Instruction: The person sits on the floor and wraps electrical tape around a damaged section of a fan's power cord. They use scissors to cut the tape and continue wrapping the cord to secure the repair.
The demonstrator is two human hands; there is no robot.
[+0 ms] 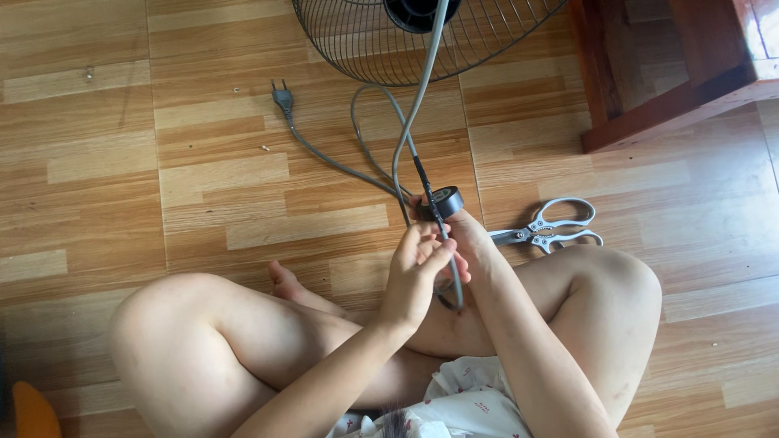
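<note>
1. Hands meet above the crossed legs of a person sitting on the floor [203,162]; the left hand [418,272] has its fingers curled closed round a grey cord [403,138], thumb and fingertips pinching it just below the tape.
2. The right hand [466,235] is closed too, holding a small round roll of black tape [445,200] against the cord; the roll sits at its fingertips, hole facing up.
3. A short stretch of the cord just above the roll is already wrapped in black, matte against the smooth grey sheath.
4. The cord is round and rubbery, loops loosely over the floor, and ends in a grey two-pin plug [281,97] lying well apart to the upper left.
5. Another run of the cord rises to a fan [414,36] at the top edge: a round cage of thin dark wire with a black hub in the middle.
6. Scissors [548,229] lie flat on the floor just beside the right knee, with pale grey plastic handle loops and metal blades pointing toward the hands.
7. The floor is glossy wood-pattern planks in light brown tones.
8. A dark reddish wooden furniture piece [673,73] stands at the upper right.
9. An orange rounded object [28,414] shows at the lower left corner; what it is cannot be told.
</note>
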